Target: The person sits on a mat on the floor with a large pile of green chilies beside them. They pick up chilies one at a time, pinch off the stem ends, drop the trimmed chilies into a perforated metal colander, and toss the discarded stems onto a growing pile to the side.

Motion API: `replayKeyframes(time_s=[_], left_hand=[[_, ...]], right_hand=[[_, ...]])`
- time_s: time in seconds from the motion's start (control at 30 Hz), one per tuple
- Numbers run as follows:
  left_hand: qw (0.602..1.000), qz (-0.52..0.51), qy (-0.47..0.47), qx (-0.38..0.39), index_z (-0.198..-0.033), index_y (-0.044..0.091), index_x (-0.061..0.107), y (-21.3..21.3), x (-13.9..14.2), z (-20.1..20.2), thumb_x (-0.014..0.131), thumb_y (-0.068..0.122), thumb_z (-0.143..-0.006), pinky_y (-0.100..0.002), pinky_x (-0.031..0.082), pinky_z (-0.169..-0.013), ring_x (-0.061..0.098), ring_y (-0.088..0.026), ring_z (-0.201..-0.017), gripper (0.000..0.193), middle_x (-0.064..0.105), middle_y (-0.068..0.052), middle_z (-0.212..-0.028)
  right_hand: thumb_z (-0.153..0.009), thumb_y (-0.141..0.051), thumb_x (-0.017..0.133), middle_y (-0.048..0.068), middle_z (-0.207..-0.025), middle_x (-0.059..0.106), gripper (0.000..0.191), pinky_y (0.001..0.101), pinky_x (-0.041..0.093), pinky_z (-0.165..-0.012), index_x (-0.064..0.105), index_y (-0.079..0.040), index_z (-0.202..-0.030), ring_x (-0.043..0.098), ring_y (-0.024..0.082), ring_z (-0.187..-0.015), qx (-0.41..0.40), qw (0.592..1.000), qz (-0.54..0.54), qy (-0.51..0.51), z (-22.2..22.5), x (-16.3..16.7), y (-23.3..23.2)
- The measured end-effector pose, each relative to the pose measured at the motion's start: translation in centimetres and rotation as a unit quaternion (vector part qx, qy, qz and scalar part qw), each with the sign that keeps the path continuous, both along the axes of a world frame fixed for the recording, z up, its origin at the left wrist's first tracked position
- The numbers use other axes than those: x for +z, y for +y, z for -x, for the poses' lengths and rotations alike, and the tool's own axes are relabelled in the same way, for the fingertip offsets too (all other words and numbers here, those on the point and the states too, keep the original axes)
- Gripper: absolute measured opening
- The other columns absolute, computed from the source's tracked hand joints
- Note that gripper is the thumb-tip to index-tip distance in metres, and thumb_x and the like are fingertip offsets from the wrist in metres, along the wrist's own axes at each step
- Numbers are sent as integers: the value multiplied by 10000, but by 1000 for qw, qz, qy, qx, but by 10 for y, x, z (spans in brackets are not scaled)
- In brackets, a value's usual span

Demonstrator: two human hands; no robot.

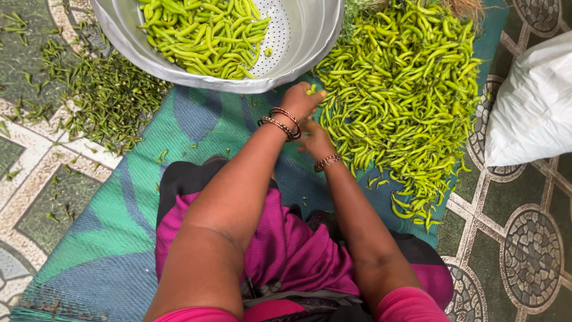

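Dull metal bowl (perforated base), glossy green chillies, seemingly woven plastic mat

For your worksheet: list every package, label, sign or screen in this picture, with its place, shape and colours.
White sack: at the right edge on the patterned floor, beside the chilli pile; bulging, rounded, plain white, no print visible.
No labels, signs or screens are in view.
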State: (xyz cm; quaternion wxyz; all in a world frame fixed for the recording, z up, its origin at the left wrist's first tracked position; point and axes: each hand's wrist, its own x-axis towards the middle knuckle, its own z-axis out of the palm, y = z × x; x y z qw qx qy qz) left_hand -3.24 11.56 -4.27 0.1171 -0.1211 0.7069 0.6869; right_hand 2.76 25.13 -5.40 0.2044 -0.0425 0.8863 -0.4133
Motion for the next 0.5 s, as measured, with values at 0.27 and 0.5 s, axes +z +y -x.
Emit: replayKeyframes(time_s=[0.27,0.5], left_hand=[[999,28,-7,-32,-1186,-110,616,0,7,-5,848,450,-765,-373,551,-494,684,-202,-522,739,720,-130,-719],[976,170,-18,-133,-895,-36,758,-5,-3,-5,785,470,-815,-449,580,-688,735,-325,-728,513,747,-214,-873]], right_hand=[[-946,-173,680,235,-972,690,154,546,549,-774,636,-28,-974,680,443,-874,69,901,-352,243,-12,-20,53],[-948,-136,605,257,-940,678,123,561,545,-685,636,-16,-946,678,457,-791,121,887,-368,249,-14,-15,60]])
